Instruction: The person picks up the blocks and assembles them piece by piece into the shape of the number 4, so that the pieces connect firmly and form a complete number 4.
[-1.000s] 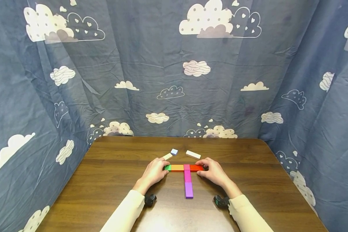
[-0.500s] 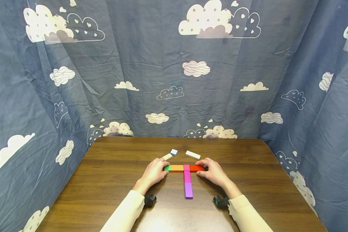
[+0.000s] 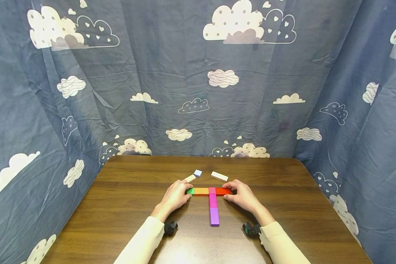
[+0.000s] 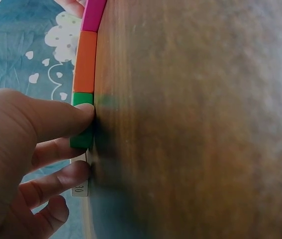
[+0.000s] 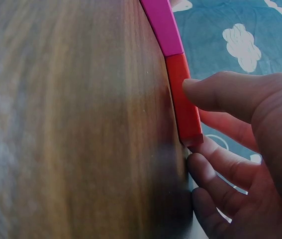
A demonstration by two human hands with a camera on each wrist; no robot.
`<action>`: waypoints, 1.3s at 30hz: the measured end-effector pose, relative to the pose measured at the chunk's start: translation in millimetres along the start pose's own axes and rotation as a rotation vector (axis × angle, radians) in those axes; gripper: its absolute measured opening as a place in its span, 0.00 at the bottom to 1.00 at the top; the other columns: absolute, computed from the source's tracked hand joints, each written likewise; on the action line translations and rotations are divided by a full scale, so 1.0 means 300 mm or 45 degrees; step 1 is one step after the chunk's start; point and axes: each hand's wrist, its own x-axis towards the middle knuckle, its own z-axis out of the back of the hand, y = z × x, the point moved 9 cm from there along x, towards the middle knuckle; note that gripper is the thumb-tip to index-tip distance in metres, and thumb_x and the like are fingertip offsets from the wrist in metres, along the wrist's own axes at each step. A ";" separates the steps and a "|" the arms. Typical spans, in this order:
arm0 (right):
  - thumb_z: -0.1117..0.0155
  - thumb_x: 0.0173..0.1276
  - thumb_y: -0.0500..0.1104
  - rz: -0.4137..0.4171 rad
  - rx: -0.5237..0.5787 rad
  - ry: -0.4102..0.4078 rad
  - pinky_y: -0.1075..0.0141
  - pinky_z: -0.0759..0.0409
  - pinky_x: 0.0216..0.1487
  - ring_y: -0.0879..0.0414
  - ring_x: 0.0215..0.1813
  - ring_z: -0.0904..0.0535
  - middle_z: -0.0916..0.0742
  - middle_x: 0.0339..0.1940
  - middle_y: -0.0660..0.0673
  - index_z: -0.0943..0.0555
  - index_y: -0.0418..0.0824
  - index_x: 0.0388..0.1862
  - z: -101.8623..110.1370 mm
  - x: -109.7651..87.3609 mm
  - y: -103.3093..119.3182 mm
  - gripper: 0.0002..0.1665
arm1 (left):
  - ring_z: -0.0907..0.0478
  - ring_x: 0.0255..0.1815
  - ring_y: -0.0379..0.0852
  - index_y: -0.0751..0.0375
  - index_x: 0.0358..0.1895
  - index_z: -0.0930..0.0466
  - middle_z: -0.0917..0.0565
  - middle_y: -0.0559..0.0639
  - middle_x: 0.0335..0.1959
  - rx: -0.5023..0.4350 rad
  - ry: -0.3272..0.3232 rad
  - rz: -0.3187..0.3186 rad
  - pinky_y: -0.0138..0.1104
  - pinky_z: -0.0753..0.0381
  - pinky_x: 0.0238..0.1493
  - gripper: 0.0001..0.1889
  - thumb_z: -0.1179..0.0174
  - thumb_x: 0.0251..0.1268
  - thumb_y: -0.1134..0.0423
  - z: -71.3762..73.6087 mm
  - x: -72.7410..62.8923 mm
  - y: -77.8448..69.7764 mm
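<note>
A flat row of coloured blocks lies on the wooden table [image 3: 128, 212]. In the head view it runs from a green block [image 3: 191, 191] through an orange block [image 3: 201, 191] and a pink block [image 3: 212, 190] to a red block [image 3: 221, 191]. A magenta block [image 3: 213, 201] and a purple block [image 3: 214, 217] extend toward the person, forming a T. My left hand [image 3: 176, 195] pinches the green block at the row's left end, thumb [image 4: 85, 113] on its near side. At the opposite end my right hand [image 3: 242, 196] pinches the red block, thumb [image 5: 195, 89] along its near side.
Beyond the row lie a cream block [image 3: 191, 178], a small light blue block [image 3: 198, 173] and a white block [image 3: 219, 176]. Black wrist devices [image 3: 170, 228] sit under both wrists. A cloud-patterned curtain [image 3: 191, 117] surrounds the table's back and sides.
</note>
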 end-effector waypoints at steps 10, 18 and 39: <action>0.22 0.56 0.42 0.001 0.001 0.006 0.54 0.23 0.50 0.53 0.45 0.19 0.15 0.43 0.49 0.13 0.46 0.49 0.004 -0.001 0.004 0.19 | 0.24 0.39 0.44 0.53 0.49 0.11 0.16 0.43 0.44 -0.012 -0.001 -0.009 0.41 0.21 0.40 0.16 0.26 0.56 0.59 0.008 0.003 -0.004; 0.22 0.56 0.42 0.001 0.004 0.002 0.54 0.23 0.49 0.52 0.45 0.19 0.15 0.42 0.50 0.13 0.46 0.49 0.003 0.001 0.003 0.19 | 0.21 0.40 0.44 0.53 0.49 0.11 0.17 0.45 0.42 -0.097 -0.029 0.002 0.42 0.20 0.42 0.14 0.30 0.61 0.56 0.022 0.011 0.005; 0.22 0.57 0.42 -0.003 0.014 -0.002 0.55 0.22 0.50 0.54 0.45 0.19 0.15 0.42 0.51 0.13 0.47 0.49 0.006 -0.003 0.001 0.19 | 0.18 0.40 0.50 0.56 0.41 0.11 0.15 0.48 0.36 -0.182 -0.096 0.298 0.46 0.20 0.42 0.08 0.30 0.58 0.63 0.089 0.077 0.176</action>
